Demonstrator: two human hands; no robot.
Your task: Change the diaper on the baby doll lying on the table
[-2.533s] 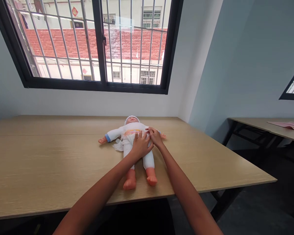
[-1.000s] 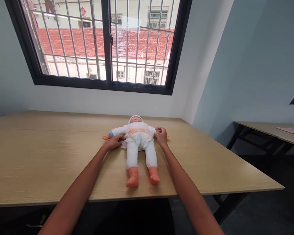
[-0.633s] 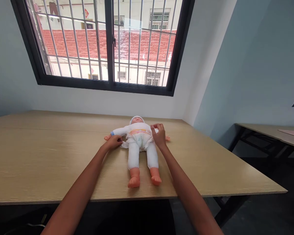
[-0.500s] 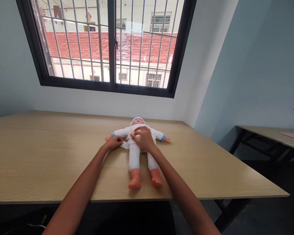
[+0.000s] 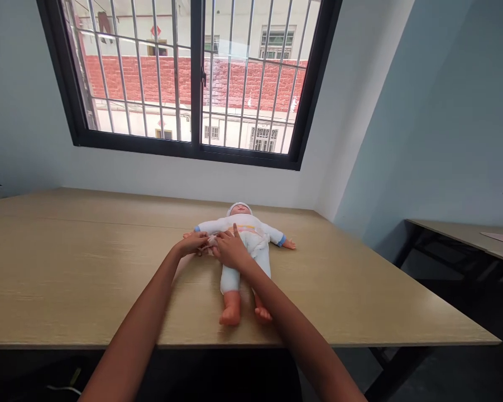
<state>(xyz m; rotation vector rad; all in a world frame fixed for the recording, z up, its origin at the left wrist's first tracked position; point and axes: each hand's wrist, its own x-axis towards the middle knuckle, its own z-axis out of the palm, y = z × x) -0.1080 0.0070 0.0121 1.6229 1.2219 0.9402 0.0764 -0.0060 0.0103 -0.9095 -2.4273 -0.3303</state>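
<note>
The doll [image 5: 248, 222] lies face-up on the surface [image 5: 109, 279]; by its right hip the left hand [image 5: 193, 243] pinches the loose diaper edge [image 5: 211, 240], the right hand [image 5: 232, 249] touching there, its grip hidden from me.

The doll [image 5: 247, 222] had smooth, plastic-looking feet [image 5: 231, 310]; its suit [image 5: 229, 279] looked like soft, matt cloth, and the diaper [image 5: 257, 241] papery and crinkled. The table [image 5: 360, 290] was wood-grained, smooth and faintly glossy. The window frame [image 5: 197, 84] seemed matt metal, the bars [image 5: 176, 72] shinier metal, the bricks [image 5: 130, 78] rough, the wall [image 5: 184, 176] smooth and matt.
</note>
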